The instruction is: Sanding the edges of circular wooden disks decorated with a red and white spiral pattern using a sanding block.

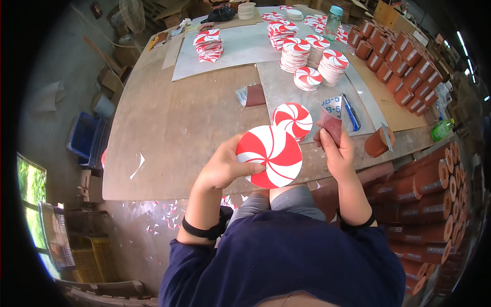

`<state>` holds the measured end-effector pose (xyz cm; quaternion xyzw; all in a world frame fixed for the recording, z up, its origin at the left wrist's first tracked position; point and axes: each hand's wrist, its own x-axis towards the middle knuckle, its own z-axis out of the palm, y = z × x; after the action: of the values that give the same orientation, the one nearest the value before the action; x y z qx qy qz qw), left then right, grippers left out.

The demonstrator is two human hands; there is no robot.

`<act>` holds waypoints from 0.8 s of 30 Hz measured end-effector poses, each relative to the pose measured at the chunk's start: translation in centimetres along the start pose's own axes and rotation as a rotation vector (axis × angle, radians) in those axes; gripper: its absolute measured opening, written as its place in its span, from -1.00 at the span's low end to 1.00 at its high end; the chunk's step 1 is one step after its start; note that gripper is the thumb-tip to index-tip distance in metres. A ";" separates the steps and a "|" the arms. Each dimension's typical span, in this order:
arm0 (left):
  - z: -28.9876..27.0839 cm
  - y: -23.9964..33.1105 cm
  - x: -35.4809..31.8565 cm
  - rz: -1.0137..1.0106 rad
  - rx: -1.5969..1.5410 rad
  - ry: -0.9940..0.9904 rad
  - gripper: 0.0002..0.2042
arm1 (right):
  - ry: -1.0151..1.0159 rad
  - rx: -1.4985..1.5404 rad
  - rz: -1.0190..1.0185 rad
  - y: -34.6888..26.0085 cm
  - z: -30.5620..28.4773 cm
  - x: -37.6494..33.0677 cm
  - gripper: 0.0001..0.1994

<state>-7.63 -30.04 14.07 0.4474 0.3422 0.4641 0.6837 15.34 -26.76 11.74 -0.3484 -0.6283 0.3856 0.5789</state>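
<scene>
Pinched by its left edge, a round disc [279, 148] with red and white swirls is in my left hand [221, 165], the thumb lying across its face. A folded piece of sandpaper [331, 125], reddish brown with a pale printed back, is gripped in my right hand [338, 152], apart from the disc. Partly hidden behind the held disc, a second swirl disc [294, 119] lies on the table. Farther left lies another piece of sandpaper [255, 95]. A blue utility knife [351, 112] rests just beyond my right hand.
Stacks of swirl discs [295, 55] and a pile of red-and-white pieces [208, 46] stand on the table [153, 128]. A clear bottle [333, 23] is at the back. Brown cylinders [399, 56] crowd the right, with more stacked below [419, 189]. Paper scraps [158, 215] litter the floor.
</scene>
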 end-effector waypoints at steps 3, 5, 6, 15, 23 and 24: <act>0.3 0.5 -0.2 0.009 0.289 0.012 -0.53 | -0.115 0.226 0.144 -0.7 0.0 -0.4 -0.71; 1.0 0.8 -0.3 0.007 0.375 0.051 -0.55 | -0.192 0.382 0.203 -1.2 0.5 -0.7 -0.64; 1.3 1.0 -0.3 0.005 0.373 0.051 -0.55 | -0.156 0.302 0.144 -1.6 1.3 -0.8 -0.62; 2.9 -3.4 1.3 0.257 -0.276 0.284 -0.59 | 0.084 0.536 0.238 -1.5 4.4 -0.9 -0.62; 2.6 -3.5 2.4 0.037 -0.720 0.258 -0.63 | -0.006 -0.026 -0.074 -1.5 1.8 0.3 -0.73; 2.5 -3.6 2.5 0.034 -0.716 0.238 -0.63 | 0.005 -0.349 -0.299 -1.9 1.5 0.5 -0.72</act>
<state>-3.41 -29.03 11.53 0.1286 0.2279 0.6143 0.7444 13.82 -27.29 13.59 -0.3473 -0.7288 0.1803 0.5619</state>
